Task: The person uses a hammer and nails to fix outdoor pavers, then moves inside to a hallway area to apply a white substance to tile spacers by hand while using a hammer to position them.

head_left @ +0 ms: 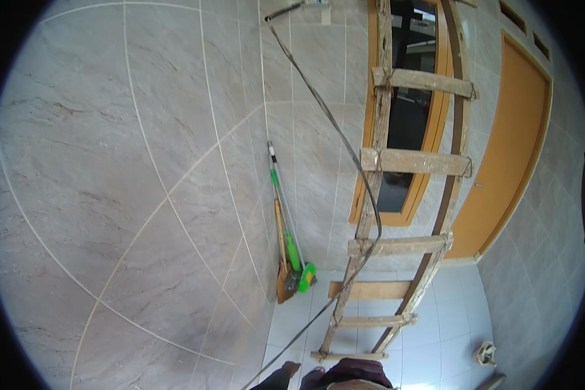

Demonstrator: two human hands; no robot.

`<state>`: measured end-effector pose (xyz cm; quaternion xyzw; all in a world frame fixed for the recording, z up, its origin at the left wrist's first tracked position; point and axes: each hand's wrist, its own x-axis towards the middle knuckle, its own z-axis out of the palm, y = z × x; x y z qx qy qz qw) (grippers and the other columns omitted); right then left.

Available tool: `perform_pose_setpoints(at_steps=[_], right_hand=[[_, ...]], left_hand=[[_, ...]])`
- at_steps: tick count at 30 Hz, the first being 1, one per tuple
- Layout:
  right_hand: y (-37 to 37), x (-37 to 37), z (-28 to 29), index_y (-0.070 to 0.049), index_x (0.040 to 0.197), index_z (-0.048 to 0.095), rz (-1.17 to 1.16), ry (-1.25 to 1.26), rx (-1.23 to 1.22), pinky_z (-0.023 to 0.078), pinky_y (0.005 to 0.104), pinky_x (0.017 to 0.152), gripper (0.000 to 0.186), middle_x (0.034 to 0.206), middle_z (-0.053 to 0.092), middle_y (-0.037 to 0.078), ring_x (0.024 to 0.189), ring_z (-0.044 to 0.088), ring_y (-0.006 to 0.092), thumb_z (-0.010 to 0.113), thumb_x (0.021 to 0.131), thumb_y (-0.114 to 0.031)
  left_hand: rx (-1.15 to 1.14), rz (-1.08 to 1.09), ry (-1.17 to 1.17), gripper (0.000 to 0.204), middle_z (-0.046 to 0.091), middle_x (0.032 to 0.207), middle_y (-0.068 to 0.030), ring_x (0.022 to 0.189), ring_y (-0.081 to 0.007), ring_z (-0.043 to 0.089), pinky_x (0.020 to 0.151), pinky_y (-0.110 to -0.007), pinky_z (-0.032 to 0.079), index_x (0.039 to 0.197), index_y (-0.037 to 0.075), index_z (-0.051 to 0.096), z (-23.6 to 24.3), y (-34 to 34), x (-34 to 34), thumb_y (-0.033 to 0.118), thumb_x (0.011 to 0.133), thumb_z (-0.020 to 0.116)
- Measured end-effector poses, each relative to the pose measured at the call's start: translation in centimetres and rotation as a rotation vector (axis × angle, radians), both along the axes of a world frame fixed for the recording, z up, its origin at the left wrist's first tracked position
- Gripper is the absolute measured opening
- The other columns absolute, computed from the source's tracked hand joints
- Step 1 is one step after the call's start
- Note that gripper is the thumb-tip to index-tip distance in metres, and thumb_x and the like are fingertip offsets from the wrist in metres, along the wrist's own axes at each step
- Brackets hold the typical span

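Note:
My left hand [292,368], small at the lower edge below a dark sleeve, is near a long dark cable [325,104]; whether it holds anything is unclear. My right hand is out of view. The cable hangs from a wall fitting [268,18], crosses a weathered wooden ladder [417,161] and runs down past my left side. The ladder stands upright ahead, over a wood-framed window [409,188], its foot on the white tiled floor [445,325].
Brooms and mops [292,250] with wooden, green and silver parts lean in the wall corner. Marbled tile walls [91,162] surround me. An orange-brown door [507,143] stands at right. A small pale bundle [485,353] lies on the floor at lower right.

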<state>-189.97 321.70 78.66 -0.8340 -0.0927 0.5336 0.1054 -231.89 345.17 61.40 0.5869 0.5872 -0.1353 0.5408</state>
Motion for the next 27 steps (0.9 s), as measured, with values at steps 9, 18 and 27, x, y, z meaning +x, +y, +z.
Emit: perform_pose_setpoints(at_steps=[9, 18, 27], right_hand=[[-7.9, 1.6, -0.8, -0.001, 0.074, 0.056, -0.163, 0.04, -0.082, 0.029, 0.0362, 0.036, 0.034, 0.047, 0.046, 0.009, 0.036, 0.045, 0.0211, 0.062, 0.093, -0.028], [-15.2, 8.6, -4.5, -0.002, 0.073, 0.059, 0.17, 0.115, 0.226, 0.03, 0.0365, 0.037, 0.04, 0.056, 0.049, 0.006, 0.04, 0.045, 0.0188, 0.062, 0.093, -0.037], [-21.4, 13.2, -1.0, -0.013, 0.062, 0.046, 0.129, 0.197, -0.294, 0.025, 0.0323, 0.038, 0.042, 0.049, 0.042, 0.001, 0.036, 0.038, 0.0145, 0.054, 0.096, -0.038]], left_hand=[[0.034, 0.112, 0.094, 0.054, 0.069, 0.075, -0.0225, 0.072, -0.0356, 0.07, 0.079, -0.046, 0.055, 0.085, -0.002, 0.068, 0.6, -10.7, -4.0, 0.043, 0.095, 0.039], [0.061, 0.785, 0.097, 0.044, 0.071, 0.099, -0.0203, 0.091, -0.0354, 0.069, 0.084, -0.045, 0.053, 0.099, 0.0, 0.07, 4.1, -18.7, -0.3, 0.041, 0.086, 0.062], [0.016, 0.968, 0.066, 0.036, 0.052, 0.058, -0.0029, 0.043, -0.0146, 0.048, 0.038, -0.032, 0.039, 0.096, 0.003, 0.065, 7.6, -33.9, 2.5, 0.038, 0.091, 0.064]])
